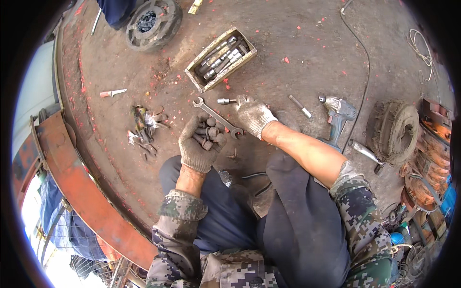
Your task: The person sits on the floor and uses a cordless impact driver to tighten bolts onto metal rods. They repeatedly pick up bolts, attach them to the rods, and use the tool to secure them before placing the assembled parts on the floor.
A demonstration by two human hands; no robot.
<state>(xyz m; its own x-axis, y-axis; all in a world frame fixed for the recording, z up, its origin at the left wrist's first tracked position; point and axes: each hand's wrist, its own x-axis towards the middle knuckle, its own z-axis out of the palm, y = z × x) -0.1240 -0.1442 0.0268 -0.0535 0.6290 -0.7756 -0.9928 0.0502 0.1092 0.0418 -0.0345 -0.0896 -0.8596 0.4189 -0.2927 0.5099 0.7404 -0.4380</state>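
My left hand (198, 146), in a dirty knit glove, is cupped with its fingers curled round several dark, grimy bolts (207, 134). Between my hands a steel wrench (217, 116) lies slantwise on the ground, one end close to the bolts. My right hand (252, 114), also gloved, is closed on a silver socket tool (225, 101), its socket end sticking out toward the left. The part inside the fingers is hidden. To the right of that hand are a metal rod-shaped tool (300, 106) and a blue-grey impact wrench (338, 115).
A wooden box (200, 86) full of sockets and bars stands ahead. At left are a knife (113, 93) and discarded gloves (144, 126). A worn wheel (153, 25) lies far left, a ragged tire (396, 130) at right. A cable (367, 62) crosses the ground. An orange beam (79, 177) borders the left.
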